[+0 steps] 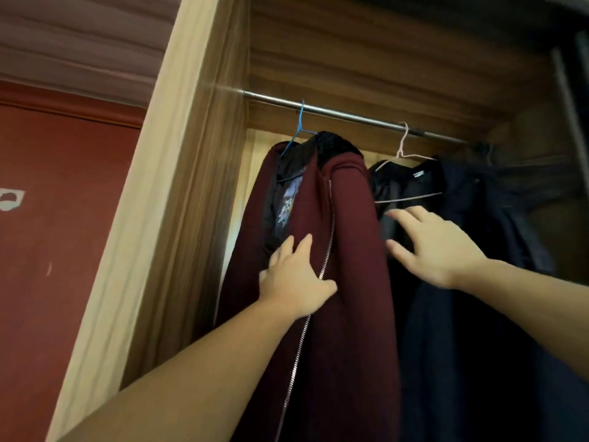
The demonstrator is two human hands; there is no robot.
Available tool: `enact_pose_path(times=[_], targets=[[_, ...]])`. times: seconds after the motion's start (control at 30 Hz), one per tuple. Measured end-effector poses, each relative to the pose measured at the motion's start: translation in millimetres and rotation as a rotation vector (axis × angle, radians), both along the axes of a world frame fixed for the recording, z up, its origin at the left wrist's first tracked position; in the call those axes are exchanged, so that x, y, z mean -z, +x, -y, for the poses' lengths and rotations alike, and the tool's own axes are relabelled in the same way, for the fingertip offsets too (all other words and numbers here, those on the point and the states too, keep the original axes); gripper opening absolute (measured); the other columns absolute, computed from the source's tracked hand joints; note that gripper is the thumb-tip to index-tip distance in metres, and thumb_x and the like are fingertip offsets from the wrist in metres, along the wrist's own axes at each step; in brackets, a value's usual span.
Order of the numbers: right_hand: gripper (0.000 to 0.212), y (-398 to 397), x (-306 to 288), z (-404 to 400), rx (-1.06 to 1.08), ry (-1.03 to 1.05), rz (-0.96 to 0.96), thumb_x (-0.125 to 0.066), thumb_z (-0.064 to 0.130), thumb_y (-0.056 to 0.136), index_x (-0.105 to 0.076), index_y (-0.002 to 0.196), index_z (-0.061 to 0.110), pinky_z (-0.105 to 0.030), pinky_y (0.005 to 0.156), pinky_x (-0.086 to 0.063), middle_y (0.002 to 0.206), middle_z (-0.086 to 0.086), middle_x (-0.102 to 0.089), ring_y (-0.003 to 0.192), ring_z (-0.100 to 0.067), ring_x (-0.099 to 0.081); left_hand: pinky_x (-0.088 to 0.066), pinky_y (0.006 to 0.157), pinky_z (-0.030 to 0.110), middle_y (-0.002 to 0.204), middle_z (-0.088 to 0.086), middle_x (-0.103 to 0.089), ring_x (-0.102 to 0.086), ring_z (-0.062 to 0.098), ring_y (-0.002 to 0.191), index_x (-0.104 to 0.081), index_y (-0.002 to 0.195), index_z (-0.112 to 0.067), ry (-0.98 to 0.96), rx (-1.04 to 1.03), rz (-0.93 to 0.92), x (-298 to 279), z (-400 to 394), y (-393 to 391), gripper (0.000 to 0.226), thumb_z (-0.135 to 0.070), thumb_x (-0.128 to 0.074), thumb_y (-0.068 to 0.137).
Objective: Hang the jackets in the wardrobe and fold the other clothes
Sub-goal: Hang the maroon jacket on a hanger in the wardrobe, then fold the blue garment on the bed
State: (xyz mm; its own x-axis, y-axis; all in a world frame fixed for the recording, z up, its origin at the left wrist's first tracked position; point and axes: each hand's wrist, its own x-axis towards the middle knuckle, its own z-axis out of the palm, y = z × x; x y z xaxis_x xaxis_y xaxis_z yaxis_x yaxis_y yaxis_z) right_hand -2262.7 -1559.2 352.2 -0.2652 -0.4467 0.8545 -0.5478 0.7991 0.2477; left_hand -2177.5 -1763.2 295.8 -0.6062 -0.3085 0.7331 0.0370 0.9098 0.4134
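Observation:
A maroon zip jacket hangs on a blue wire hanger from the metal rail inside the wooden wardrobe. Right of it a dark navy jacket hangs on a pale pink hanger. My left hand lies flat against the maroon jacket's front beside its silver zip, fingers spread, holding nothing. My right hand is open with fingers apart, in front of the dark jacket, just right of the maroon one's shoulder.
The wardrobe's left side panel stands close beside my left arm. A red wall lies to the left. A dark sliding door edge borders the right side. More dark clothing fills the rail's far right end.

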Motion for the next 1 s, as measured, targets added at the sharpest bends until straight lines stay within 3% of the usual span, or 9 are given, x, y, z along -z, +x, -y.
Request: enact_pose_path(times=[0.17,0.27,0.43,0.57,0.77,1.0], targets=[[0.060,40.5,51.1,-86.7,0.227,0.131,0.128,-0.053,0.046,0.090,-0.035,0.144,0.029,-0.037,0.095,-0.042,0.137,0.003,-0.046,0.123,-0.023,-0.049,-0.033,0.103,0.039,0.145,-0.009,-0.041,-0.038,0.017,0.132,-0.042,0.142,-0.038,-0.329,0.080,-0.222,3.6,-65.4,21.5,0.055,-0.041,-0.056,0.089],[0.061,79.4,73.2,-151.0,0.275,0.097,0.200,-0.055,0.043,0.090,-0.034,0.145,0.029,-0.038,0.099,-0.042,0.136,0.003,-0.046,0.123,-0.022,-0.049,-0.035,0.099,0.038,0.136,-0.010,-0.050,-0.043,0.016,0.125,-0.050,0.136,-0.038,-0.539,0.173,-0.129,12.7,-122.7,31.0,0.046,-0.045,-0.053,0.091],[0.059,161.0,117.6,-272.9,0.499,0.055,0.303,-0.051,0.046,0.093,-0.029,0.146,0.032,-0.037,0.104,-0.039,0.144,0.003,-0.042,0.127,-0.020,-0.045,-0.039,0.101,0.041,0.137,-0.006,-0.050,-0.046,0.021,0.124,-0.049,0.136,-0.038,-0.603,0.370,0.108,52.7,-225.9,52.3,0.047,-0.049,-0.051,0.091],[0.058,256.7,163.9,-370.6,0.715,-0.073,0.433,-0.054,0.046,0.092,-0.033,0.144,0.031,-0.038,0.104,-0.038,0.145,0.001,-0.043,0.128,-0.025,-0.047,-0.040,0.100,0.041,0.141,-0.004,-0.047,-0.045,0.024,0.127,-0.047,0.138,-0.038,-0.654,0.552,0.245,95.5,-317.7,85.0,0.050,-0.049,-0.053,0.090],[0.057,433.8,247.6,-481.2,1.064,-0.331,0.610,-0.056,0.045,0.091,-0.036,0.142,0.030,-0.040,0.098,-0.044,0.141,0.000,-0.045,0.121,-0.024,-0.052,-0.045,0.096,0.038,0.137,-0.004,-0.053,-0.050,0.024,0.124,-0.051,0.134,-0.038,-0.651,0.939,0.300,169.6,-455.0,150.3,0.050,-0.048,-0.058,0.085],[0.059,617.4,356.8,-489.0,1.399,-0.743,0.647,-0.062,0.041,0.083,-0.043,0.137,0.026,-0.045,0.095,-0.048,0.129,-0.005,-0.052,0.114,-0.028,-0.056,-0.042,0.104,0.039,0.147,-0.007,-0.045,-0.042,0.020,0.133,-0.044,0.141,-0.037,-0.776,1.398,0.367,296.6,-550.4,254.4,0.059,-0.052,-0.056,0.085]])
